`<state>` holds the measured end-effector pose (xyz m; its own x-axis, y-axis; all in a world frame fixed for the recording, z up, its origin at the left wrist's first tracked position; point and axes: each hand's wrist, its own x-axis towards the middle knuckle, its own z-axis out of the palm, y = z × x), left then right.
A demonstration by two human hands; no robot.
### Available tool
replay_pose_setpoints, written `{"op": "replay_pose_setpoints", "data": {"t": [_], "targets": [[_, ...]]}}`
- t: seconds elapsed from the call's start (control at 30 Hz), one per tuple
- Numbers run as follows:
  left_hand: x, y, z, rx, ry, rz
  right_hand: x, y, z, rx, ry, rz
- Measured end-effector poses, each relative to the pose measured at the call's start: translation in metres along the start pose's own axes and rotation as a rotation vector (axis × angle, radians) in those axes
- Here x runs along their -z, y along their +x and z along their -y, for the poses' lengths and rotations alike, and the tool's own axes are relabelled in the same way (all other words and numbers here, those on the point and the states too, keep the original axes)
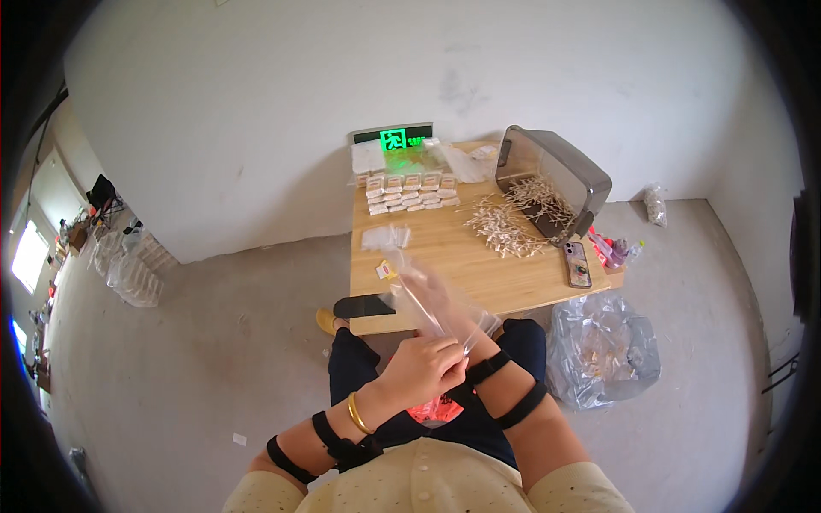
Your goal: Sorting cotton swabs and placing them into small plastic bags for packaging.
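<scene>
A clear plastic bag (425,312) covers my right hand (432,295), which reaches up and left over the table's near edge. Its fingers are blurred behind the film. My left hand (425,368) is closed on the bag's open end beside my right wrist. Beyond them on the wooden table lie a small yellow-and-white packet (385,270) and some flat clear bags (386,238). Rows of small white packs (412,195) are stacked farther back. Loose cotton swabs (505,227) spill from a smoky clear bin (560,162) lying on its side.
A lit green exit sign (392,138) stands at the table's back edge, near plastic bags (462,162). A phone (577,265) lies at the right edge. A grey-lined waste bin (604,350) stands on the floor at right. A black pad (365,305) juts over the front left edge.
</scene>
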<state>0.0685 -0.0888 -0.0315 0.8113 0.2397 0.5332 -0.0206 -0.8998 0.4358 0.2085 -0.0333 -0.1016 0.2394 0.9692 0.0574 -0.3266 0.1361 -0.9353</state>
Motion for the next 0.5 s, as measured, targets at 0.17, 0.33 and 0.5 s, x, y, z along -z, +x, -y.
{"op": "replay_pose_setpoints", "data": {"t": [0.17, 0.33, 0.5], "targets": [[-0.003, 0.013, -0.023, -0.234, -0.088, 0.012, 0.026, 0.030, -0.005, -0.013, 0.054, -0.170], [0.004, 0.002, -0.013, -0.154, -0.056, 0.008, 0.014, 0.010, 0.034, -0.051, 0.216, 0.022], [0.049, 0.020, 0.017, -0.005, -0.096, -0.105, 0.054, 0.011, 0.039, 0.263, -0.349, 0.153]]}}
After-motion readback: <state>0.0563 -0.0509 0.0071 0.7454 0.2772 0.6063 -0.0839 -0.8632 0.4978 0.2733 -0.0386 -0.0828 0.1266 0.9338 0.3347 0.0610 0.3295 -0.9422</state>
